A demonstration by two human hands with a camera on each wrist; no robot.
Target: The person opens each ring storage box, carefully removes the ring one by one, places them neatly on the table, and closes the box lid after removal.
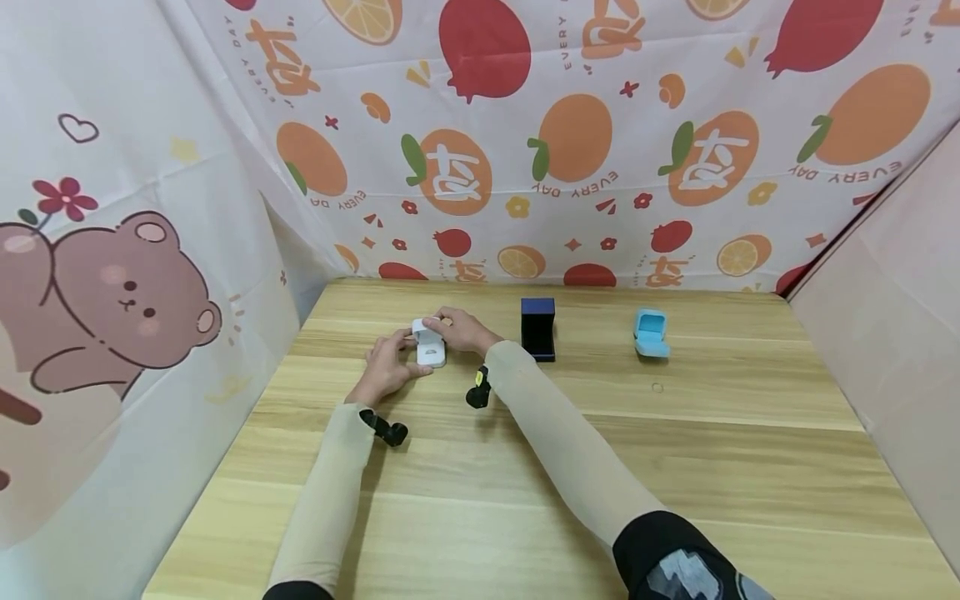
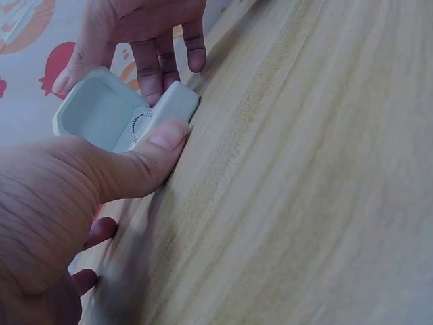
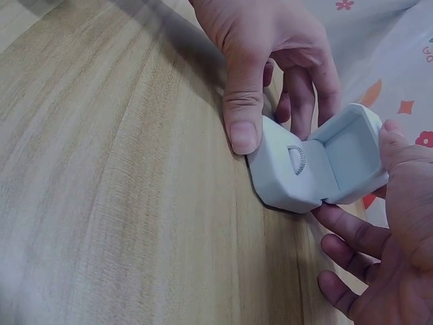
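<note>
A white ring box (image 1: pixel 431 357) stands on the table with its lid raised. In its cushion sits a silver ring (image 3: pixel 298 160) with a beaded or stone-set band. My left hand (image 1: pixel 388 367) grips the base from the left, thumb (image 2: pixel 159 149) on the front face and fingers toward the back. The lid (image 3: pixel 353 154) is between the thumb and fingers of my right hand (image 1: pixel 465 332), whose thumb presses the lid's edge. Some fingertips of both hands are hidden behind the box.
Right of the hands stands an open dark box (image 1: pixel 537 307) with a blue lid. Farther right is an open light blue ring box (image 1: pixel 651 335). A small ring (image 1: pixel 657 387) lies on the wooden table (image 1: pixel 480 517) before it. A fruit-print cloth (image 1: pixel 517 200) hangs behind.
</note>
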